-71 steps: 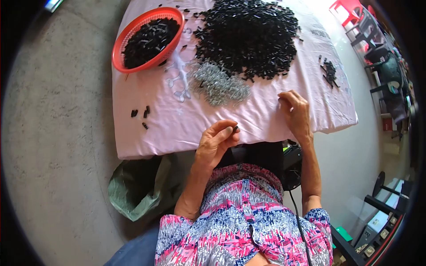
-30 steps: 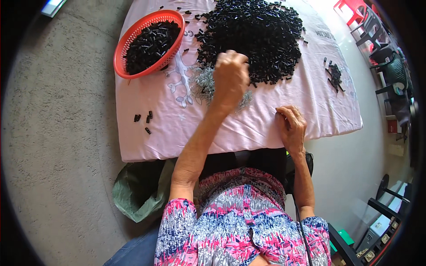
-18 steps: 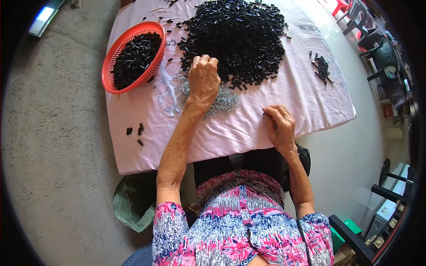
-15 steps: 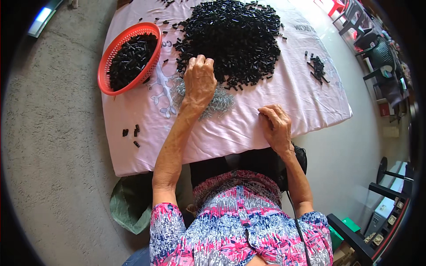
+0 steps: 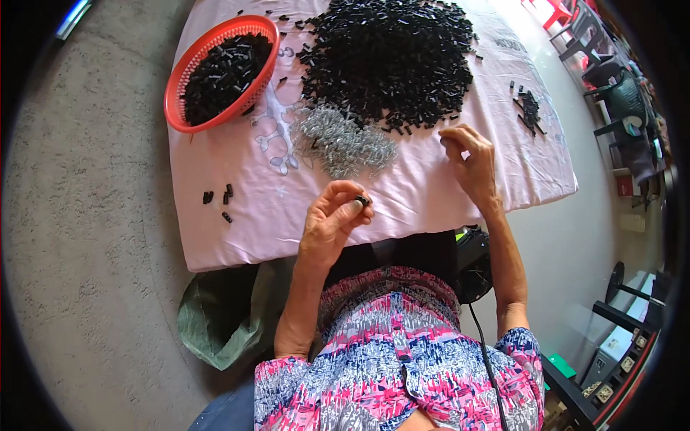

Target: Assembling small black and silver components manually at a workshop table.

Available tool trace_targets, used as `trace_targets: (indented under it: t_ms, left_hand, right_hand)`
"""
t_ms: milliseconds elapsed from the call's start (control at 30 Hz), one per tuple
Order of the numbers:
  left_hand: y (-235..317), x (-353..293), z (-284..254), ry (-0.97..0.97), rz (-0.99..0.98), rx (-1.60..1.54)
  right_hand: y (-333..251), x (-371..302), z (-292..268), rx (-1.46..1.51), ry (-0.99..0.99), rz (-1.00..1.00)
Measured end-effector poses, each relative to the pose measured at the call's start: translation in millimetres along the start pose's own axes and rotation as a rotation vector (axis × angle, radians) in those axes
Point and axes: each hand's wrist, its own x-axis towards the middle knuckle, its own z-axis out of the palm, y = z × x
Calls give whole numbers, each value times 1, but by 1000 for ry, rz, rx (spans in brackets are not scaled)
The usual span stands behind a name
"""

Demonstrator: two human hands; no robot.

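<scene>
1. Found left hand (image 5: 332,221) over the near part of the pink cloth (image 5: 424,205), in front of the person's body. Noted grip closed, with thumb and fingertips pinched together on a small black piece (image 5: 362,200). Could not make out the far side of that piece, hidden by the fingers.
2. Found right hand (image 5: 471,161) well apart from the left, near the lower right edge of the black pile (image 5: 388,61). Noted fingers bent, with a gap between thumb and fingers near the palm. Cannot tell whether the fingertips meet or have hold of anything.
3. Located the held piece nearer the body than the silvery heap (image 5: 348,144). Recorded that heap as adjoining the near edge of the black pile.
4. Located red basket (image 5: 261,85) at the far left of the cloth, filled with loose black pieces (image 5: 226,75).
5. Observed a few stray pieces (image 5: 227,195) on the cloth at left, nearer than the basket, and a small cluster (image 5: 529,111) on the cloth at far right.
6. Observed green bag (image 5: 215,348) below the table edge at left, mouth open.
</scene>
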Motion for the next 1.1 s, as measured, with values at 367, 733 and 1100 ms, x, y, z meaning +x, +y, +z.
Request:
trace_targets:
  t_ms: [367,733,1100]
  left_hand:
    - [-25,-19,-4,-70,-50,-168]
    - [-32,-18,-8,-113,49,-189]
    - [-33,-19,-8,-116,50,-180]
  right_hand:
    - [-46,-11,29,34,-57,42]
    - [-41,-16,40,-40,-151,110]
    - [-37,-16,44,-98,-166,53]
